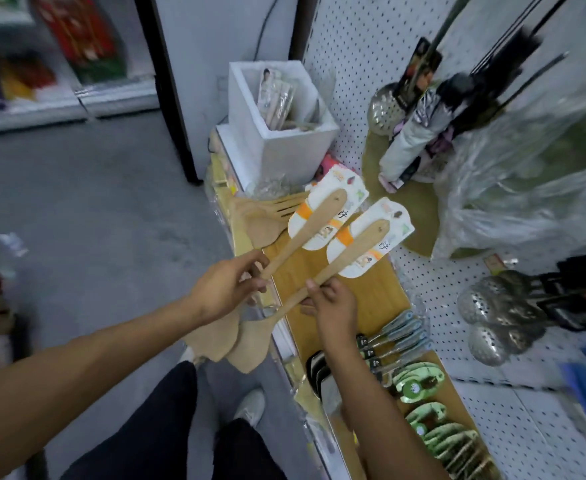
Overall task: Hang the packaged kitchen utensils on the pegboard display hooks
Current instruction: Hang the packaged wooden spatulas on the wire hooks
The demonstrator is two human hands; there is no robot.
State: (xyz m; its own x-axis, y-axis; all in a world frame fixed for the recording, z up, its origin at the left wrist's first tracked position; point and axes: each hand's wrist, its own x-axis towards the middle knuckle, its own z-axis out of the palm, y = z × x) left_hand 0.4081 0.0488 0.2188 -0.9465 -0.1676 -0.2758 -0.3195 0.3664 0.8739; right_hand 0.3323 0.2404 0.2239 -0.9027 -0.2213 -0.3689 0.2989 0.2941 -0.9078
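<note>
- Left hand (227,289): grip closed around the handles of a bundle of wooden spatulas (305,233); several blades fan out below the hand, over the shelf edge.
- Right hand (334,308): grip closed on the handle of a second wooden spatula (350,252), just beside the left hand; the two handles cross near the hands.
- Both raised spatulas carry a white-and-orange card label (329,216) at the handle end, held above the wooden shelf (374,296), short of the white pegboard (437,306).
- More bare spatulas (267,216) lie on the shelf near a white foam box (277,147).
- Perforated metal skimmers (499,313) hang on the pegboard at right.
- Green utensils (419,382) lie on the shelf near the right forearm.
</note>
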